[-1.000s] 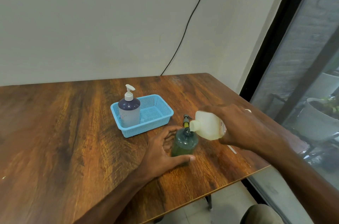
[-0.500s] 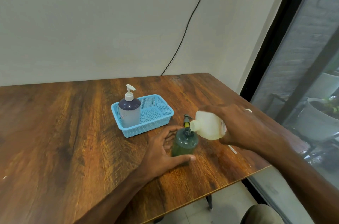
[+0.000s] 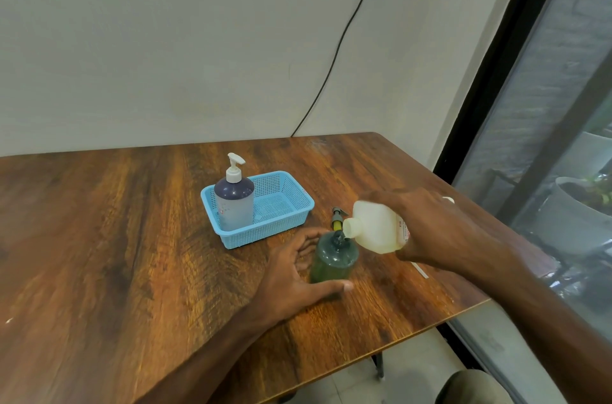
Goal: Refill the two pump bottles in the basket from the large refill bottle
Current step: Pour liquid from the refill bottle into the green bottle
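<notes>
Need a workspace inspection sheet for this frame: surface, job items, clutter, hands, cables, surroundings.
Surface: wooden table, no spill seen.
Job's things: green bottle stands on the table outside the blue basket, pump off; refill bottle tilted, mouth at the green bottle's neck; white-pump bottle upright in the basket; loose pump behind the green bottle.
Clutter: white strip near the table's right edge.
Hands: left hand grips the green bottle low; right hand holds the refill bottle.
Cables: black cable runs down the wall behind the table.
Surroundings: window at right, plant pot beyond it.
</notes>
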`<state>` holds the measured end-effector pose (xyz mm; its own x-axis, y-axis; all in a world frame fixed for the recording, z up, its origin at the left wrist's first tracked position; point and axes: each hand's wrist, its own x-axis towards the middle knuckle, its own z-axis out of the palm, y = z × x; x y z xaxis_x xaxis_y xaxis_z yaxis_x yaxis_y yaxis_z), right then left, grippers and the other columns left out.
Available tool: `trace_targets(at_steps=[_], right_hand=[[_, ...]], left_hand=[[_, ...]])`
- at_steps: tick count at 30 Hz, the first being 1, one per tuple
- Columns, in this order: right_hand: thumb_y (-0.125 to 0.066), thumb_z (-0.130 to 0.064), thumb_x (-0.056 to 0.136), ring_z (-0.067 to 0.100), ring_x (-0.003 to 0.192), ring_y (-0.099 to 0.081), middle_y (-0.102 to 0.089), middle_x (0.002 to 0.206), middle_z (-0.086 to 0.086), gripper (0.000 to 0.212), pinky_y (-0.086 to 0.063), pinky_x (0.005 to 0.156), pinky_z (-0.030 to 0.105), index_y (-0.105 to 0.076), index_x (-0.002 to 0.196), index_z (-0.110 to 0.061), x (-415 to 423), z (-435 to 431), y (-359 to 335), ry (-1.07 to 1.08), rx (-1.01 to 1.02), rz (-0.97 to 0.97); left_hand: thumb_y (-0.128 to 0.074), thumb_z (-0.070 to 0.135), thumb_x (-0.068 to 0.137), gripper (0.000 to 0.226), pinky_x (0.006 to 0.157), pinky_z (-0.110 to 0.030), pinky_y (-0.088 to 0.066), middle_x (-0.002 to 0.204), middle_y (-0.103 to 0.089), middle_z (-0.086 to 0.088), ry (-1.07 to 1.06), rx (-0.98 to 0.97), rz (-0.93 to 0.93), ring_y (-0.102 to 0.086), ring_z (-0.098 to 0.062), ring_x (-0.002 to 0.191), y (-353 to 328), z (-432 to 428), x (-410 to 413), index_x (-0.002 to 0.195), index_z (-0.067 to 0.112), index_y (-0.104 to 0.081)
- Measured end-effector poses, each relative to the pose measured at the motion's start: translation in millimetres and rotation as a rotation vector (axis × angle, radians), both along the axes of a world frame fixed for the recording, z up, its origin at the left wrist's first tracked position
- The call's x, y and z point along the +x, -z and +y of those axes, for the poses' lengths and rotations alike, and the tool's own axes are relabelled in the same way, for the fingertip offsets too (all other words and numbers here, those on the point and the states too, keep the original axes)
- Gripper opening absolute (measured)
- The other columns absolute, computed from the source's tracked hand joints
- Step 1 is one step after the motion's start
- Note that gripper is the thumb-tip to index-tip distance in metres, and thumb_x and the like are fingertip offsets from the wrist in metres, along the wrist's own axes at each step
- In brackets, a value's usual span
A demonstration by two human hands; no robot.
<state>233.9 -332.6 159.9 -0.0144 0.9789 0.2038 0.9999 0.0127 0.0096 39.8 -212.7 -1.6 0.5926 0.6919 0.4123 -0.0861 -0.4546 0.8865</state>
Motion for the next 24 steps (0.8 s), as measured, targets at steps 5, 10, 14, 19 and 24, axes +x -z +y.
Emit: trace_targets(at_steps=[5, 10, 14, 19, 24], right_hand=[[-0.087, -0.027, 0.074, 0.012, 0.134, -0.051, -0.059, 0.141, -0.009, 0.084, -0.046, 0.103, 0.031, -0.046, 0.147, -0.034, 0.7, 0.4, 0.7, 0.017, -0.012, -0.013], [-0.087, -0.027, 0.075, 0.013, 0.135, -0.05, -0.059, 0.142, -0.007, 0.084, -0.048, 0.105, 0.034, -0.045, 0.148, -0.034, 1.4, 0.3, 1.3, 0.019, -0.022, -0.016], [-0.087, -0.025, 0.074, 0.015, 0.133, -0.052, -0.06, 0.14, -0.007, 0.085, -0.051, 0.101, 0.036, -0.046, 0.147, -0.033, 1.6, -0.1, 0.7, 0.021, -0.013, -0.02], [-0.087, -0.026, 0.074, 0.015, 0.133, -0.052, -0.06, 0.14, -0.007, 0.085, -0.048, 0.102, 0.035, -0.046, 0.148, -0.034, 3.5, 0.6, 3.1, 0.004, -0.005, -0.022], [-0.086, -0.028, 0.075, 0.012, 0.133, -0.051, -0.06, 0.14, -0.009, 0.083, -0.048, 0.102, 0.032, -0.046, 0.147, -0.034, 5.4, 0.7, 5.7, -0.012, -0.005, 0.005]], left_hand=[[-0.104, 0.048, 0.066, 0.082, 0.099, -0.026, -0.061, 0.138, -0.07, 0.02, 0.001, -0.005, 0.002, -0.068, -0.005, 0.129, 0.3, 0.2, 0.6, 0.135, 0.046, -0.061], [-0.104, 0.049, 0.066, 0.081, 0.097, -0.021, -0.06, 0.137, -0.07, 0.021, -0.003, 0.0, 0.0, -0.068, -0.003, 0.128, -0.7, -0.5, 0.0, 0.135, 0.049, -0.061], [-0.104, 0.048, 0.066, 0.081, 0.095, -0.018, -0.059, 0.137, -0.07, 0.021, 0.006, -0.009, -0.004, -0.068, -0.003, 0.128, -1.0, -0.6, 0.2, 0.135, 0.048, -0.061], [-0.103, 0.049, 0.066, 0.081, 0.096, -0.017, -0.059, 0.138, -0.069, 0.022, 0.001, 0.001, 0.005, -0.067, -0.002, 0.129, -0.2, 0.1, 0.1, 0.135, 0.049, -0.06], [-0.103, 0.051, 0.066, 0.081, 0.097, -0.02, -0.06, 0.138, -0.069, 0.022, -0.004, -0.006, 0.011, -0.067, -0.002, 0.129, -0.9, -0.9, -0.5, 0.134, 0.05, -0.06]])
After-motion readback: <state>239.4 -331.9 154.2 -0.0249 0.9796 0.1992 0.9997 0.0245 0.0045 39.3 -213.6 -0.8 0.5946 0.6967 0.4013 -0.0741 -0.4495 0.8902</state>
